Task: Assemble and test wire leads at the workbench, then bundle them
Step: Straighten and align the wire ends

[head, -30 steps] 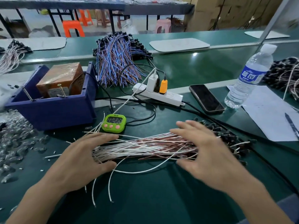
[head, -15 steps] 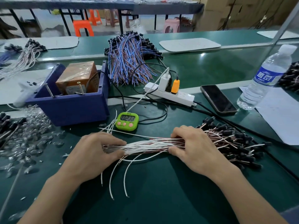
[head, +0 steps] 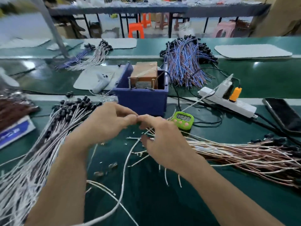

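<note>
Copper-and-white wire leads (head: 244, 154) in a loose sheaf on the green worktop (head: 162, 201), lying crosswise at right, cut ends toward the middle, black connectors toward the far right edge. Over those near ends, the right hand (head: 164, 144), fingers curled, fingertips meeting those of the left hand (head: 104, 126) just above the worktop. Both hands with thumb and fingertips pressed together in a pinch, touching each other; contents of the pinch too small and blurred to tell. Below the hands, a long stray lead (head: 125, 162) and short white offcuts loose on the worktop. To the left, a larger heap of white leads (head: 48, 136), black connectors at its far end. Just behind the hands, a green timer (head: 184, 119) beside a dark blue bin (head: 141, 100), with a tape-wrapped brown box (head: 144, 72) inside. Right of the bin, a white power strip (head: 228, 101) with an orange plug (head: 234, 94); near it, at the right edge, a black phone (head: 283, 115) lying flat. Farther back, a bundle of blue and purple wires (head: 185, 66).
</note>
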A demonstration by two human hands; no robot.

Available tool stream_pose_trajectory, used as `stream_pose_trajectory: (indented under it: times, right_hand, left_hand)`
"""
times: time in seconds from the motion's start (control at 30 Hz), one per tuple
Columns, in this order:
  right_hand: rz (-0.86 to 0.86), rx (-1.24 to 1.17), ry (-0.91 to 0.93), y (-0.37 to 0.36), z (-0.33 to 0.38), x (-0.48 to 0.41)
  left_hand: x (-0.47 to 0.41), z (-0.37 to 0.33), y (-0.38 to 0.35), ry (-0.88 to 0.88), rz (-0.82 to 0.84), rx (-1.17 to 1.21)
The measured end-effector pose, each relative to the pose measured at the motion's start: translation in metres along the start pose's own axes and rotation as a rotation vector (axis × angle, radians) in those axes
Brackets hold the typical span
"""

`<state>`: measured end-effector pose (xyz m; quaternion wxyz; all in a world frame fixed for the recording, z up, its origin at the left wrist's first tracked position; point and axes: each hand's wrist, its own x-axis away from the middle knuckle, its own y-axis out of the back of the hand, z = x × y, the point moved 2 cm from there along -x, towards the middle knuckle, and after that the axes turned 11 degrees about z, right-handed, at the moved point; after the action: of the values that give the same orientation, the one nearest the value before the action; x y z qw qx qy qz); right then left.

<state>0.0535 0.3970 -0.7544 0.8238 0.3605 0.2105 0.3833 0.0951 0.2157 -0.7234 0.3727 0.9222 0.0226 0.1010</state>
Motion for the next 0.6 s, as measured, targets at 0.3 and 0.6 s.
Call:
stream_pose_trajectory:
  times: [0.3,0.6]
  right_hand:
    - [0.336,0.191,0.238,-0.092,0.075,-0.113]
    - [0.335,0.552,0.297,-0.131,0.094,-0.178]
  left_hand:
    - [0.068,0.102,0.051,0.487,-0.34,-0.31]
    - [0.07,0.167,0.02,0.484,-0.508,-0.41]
